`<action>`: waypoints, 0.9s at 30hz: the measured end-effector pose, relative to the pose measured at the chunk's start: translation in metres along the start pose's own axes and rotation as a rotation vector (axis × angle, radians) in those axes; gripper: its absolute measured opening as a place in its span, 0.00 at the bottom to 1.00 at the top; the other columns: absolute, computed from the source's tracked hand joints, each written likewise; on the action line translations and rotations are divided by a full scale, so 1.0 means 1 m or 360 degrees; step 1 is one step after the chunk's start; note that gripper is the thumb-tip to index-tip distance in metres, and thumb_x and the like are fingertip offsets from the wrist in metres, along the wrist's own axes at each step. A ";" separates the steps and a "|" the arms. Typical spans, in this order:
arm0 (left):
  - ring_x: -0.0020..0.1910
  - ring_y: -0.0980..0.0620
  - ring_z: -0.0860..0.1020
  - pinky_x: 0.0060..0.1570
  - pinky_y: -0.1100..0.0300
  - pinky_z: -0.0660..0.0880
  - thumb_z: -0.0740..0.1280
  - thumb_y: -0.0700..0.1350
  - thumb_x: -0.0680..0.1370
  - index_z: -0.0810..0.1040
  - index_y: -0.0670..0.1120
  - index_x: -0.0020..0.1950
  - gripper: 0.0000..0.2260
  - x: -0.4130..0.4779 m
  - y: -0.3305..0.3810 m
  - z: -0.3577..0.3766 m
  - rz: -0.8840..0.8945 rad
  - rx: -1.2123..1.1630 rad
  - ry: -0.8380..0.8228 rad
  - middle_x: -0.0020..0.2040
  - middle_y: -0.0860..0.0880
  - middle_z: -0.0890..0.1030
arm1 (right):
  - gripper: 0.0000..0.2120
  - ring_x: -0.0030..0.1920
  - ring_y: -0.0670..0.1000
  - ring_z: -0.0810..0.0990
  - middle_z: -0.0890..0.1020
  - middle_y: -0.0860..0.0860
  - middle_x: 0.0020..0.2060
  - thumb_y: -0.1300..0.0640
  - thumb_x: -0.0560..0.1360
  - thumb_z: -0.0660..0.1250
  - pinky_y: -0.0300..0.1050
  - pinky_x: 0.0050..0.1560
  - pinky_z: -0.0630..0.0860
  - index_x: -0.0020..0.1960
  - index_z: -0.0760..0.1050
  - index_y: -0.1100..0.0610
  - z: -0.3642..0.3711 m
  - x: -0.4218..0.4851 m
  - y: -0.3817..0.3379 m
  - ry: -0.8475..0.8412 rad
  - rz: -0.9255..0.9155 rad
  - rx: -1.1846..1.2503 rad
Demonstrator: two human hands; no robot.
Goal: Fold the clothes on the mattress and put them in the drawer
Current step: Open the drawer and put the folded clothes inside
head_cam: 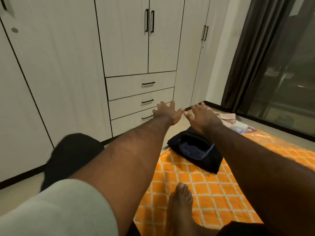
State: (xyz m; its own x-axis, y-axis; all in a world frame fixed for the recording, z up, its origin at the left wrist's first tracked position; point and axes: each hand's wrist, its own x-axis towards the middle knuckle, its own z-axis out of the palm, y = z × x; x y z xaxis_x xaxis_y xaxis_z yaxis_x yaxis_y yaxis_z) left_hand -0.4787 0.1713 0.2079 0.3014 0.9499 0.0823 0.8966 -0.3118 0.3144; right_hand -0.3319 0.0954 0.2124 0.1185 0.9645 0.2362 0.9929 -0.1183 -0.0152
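Observation:
A pile of dark folded clothes (196, 149), black with blue layers showing, lies at the far end of the orange-checked mattress (196, 193). Both my arms are stretched out forward above it. My left hand (166, 113) has its fingers spread and holds nothing, in front of the lowest of three shut drawers (127, 123) in the white wardrobe. My right hand (203, 117) is also spread flat, palm down, hovering just beyond the pile, with a ring on one finger. The hands are close together, thumbs nearly meeting.
White wardrobe doors (129, 40) fill the wall ahead. A dark curtain (252, 57) and glass door (289, 82) stand at the right. A pale garment and bag (233, 121) lie on the floor past the mattress. A black cushion (68, 154) sits at the left. My bare foot (180, 201) rests on the mattress.

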 end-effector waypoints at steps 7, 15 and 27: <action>0.82 0.36 0.48 0.77 0.37 0.54 0.46 0.71 0.81 0.48 0.53 0.84 0.36 0.122 -0.065 0.049 -0.0109 -0.0108 -0.0101 0.83 0.39 0.48 | 0.36 0.82 0.55 0.44 0.51 0.54 0.83 0.34 0.83 0.44 0.59 0.81 0.50 0.83 0.49 0.54 0.058 0.127 0.010 -0.0100 -0.0053 -0.0201; 0.81 0.37 0.50 0.76 0.37 0.55 0.46 0.70 0.81 0.51 0.53 0.83 0.35 0.288 -0.148 0.106 -0.0220 0.0015 -0.0149 0.83 0.39 0.50 | 0.35 0.82 0.57 0.46 0.54 0.55 0.82 0.34 0.83 0.46 0.60 0.80 0.52 0.83 0.52 0.55 0.150 0.313 -0.006 -0.0355 -0.0094 -0.0098; 0.80 0.38 0.56 0.73 0.39 0.59 0.47 0.69 0.82 0.53 0.53 0.83 0.34 0.402 -0.160 0.125 -0.0110 0.0226 -0.0349 0.82 0.39 0.57 | 0.36 0.82 0.57 0.47 0.54 0.55 0.82 0.32 0.82 0.44 0.61 0.79 0.52 0.83 0.51 0.53 0.217 0.438 -0.013 -0.0719 -0.0149 -0.0160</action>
State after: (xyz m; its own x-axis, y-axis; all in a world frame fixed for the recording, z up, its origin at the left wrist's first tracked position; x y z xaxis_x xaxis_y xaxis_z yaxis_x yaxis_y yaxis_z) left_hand -0.4608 0.6003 0.0727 0.2874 0.9466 -0.1465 0.9493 -0.2611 0.1751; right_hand -0.2897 0.5705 0.1053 0.0444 0.9756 -0.2149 0.9960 -0.0266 0.0853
